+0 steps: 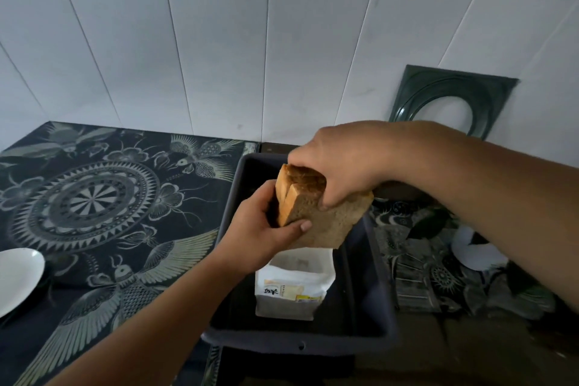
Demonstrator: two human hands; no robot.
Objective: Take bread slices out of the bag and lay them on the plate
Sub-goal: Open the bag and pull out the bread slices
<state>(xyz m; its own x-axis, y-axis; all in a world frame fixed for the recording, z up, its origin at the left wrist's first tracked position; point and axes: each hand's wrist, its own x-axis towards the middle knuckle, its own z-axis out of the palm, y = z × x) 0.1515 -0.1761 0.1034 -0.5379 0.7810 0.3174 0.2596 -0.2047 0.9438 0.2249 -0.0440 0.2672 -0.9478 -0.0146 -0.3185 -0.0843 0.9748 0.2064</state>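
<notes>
A stack of brown-crusted bread slices (326, 216) hangs in the air above the white bread bag (293, 288), fully out of it. My right hand (341, 163) grips the stack from above, fingers over the crust. My left hand (263, 226) holds the stack's lower left edge, thumb pressed on the front slice. The bag stands upright with its top open inside a dark grey bin (376, 301). A white plate (17, 276) lies at the far left edge, partly cut off by the frame.
A dark tablecloth with a pale mandala and bird pattern (91, 197) covers the table. A dark green square frame with a round hole (451, 100) leans against the white panelled wall. A white object (476, 251) lies right of the bin.
</notes>
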